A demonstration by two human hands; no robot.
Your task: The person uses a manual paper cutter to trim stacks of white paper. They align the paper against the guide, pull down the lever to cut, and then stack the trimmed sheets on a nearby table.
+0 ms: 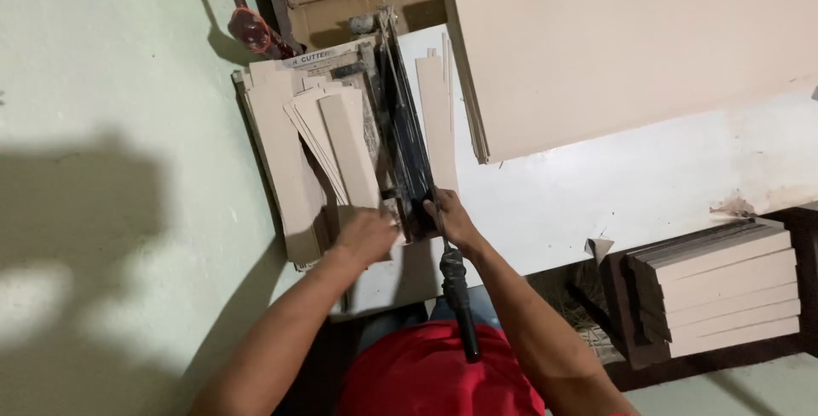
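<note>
Both hands sit at the near end of the paper cutter (400,126): right hand (452,222) clenched on its long black lever (456,297), left hand (368,235) pressing flat, fingers released, on a cardboard strip (351,152) lying parallel to the blade.

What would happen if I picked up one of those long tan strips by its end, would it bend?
Probably a little. The tan strips look thin and long, so one would likely sag yet hold its shape like cardboard. It seems light, and the fanned pile suggests they slide over each other easily. The left hand presses them flat; the right hand grips the cutter handle.

Single head view looks steeply down, close above the worktable (596,203).
</note>
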